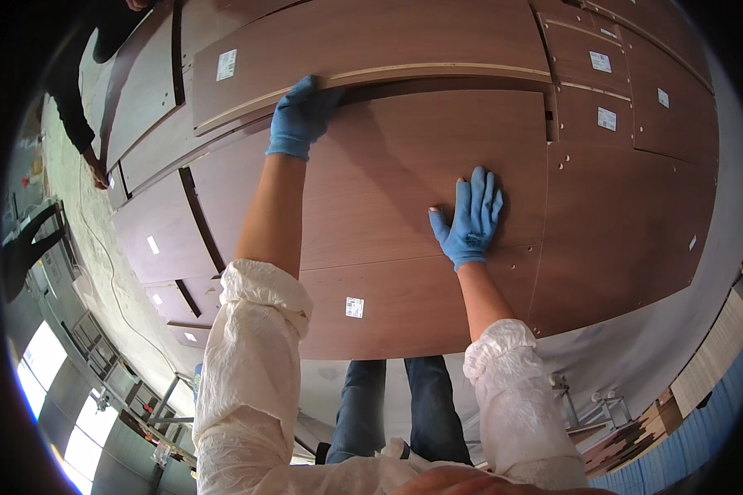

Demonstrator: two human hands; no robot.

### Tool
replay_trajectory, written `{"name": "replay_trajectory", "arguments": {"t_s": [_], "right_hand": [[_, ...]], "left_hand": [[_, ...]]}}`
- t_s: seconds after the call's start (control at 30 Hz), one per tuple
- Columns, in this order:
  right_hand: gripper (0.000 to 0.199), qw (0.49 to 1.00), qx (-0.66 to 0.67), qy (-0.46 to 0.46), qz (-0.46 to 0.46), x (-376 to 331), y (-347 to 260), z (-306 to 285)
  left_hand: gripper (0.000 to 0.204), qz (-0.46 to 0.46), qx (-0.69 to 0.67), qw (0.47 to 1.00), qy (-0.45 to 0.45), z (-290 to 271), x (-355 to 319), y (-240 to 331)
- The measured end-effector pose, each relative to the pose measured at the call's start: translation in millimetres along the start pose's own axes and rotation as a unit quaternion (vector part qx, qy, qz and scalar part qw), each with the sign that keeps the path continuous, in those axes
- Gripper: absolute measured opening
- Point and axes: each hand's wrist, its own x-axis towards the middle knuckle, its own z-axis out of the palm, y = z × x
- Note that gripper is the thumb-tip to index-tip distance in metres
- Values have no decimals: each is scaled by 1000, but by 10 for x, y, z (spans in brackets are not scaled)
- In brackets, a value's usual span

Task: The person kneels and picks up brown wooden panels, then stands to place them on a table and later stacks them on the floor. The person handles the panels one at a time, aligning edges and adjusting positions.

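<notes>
My left hand [300, 118], in a blue work glove, is closed on the near edge of a long brown wood panel [371, 37]. A pale layered edge shows along that panel, with a dark gap beneath it. Nearer to me lies another wide brown panel [388, 173], partly in the shadow of my left arm. My right hand [470, 216], also gloved in blue with bare fingertips showing, rests flat on this panel with its fingers spread. Closest to my body is a narrower brown panel strip [413, 305] bearing a white label [354, 307].
More brown panels [619, 231] lie side by side to the right, several with white labels. At the upper left, another person's hand [99, 176] is beside the panels' edge. A cable [111, 280] runs along the floor on the left. Stacked boards [636, 437] stand at lower right.
</notes>
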Motion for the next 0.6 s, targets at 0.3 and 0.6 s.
{"name": "replay_trajectory", "arguments": {"t_s": [0.3, 0.6], "right_hand": [[63, 1000, -3, 2, 3, -2, -20, -5], [63, 1000, -1, 1, 0, -6, 4, 11]], "left_hand": [[17, -26, -26, 997, 66, -39, 83, -18], [43, -68, 274, 958, -54, 265, -652, 337]]}}
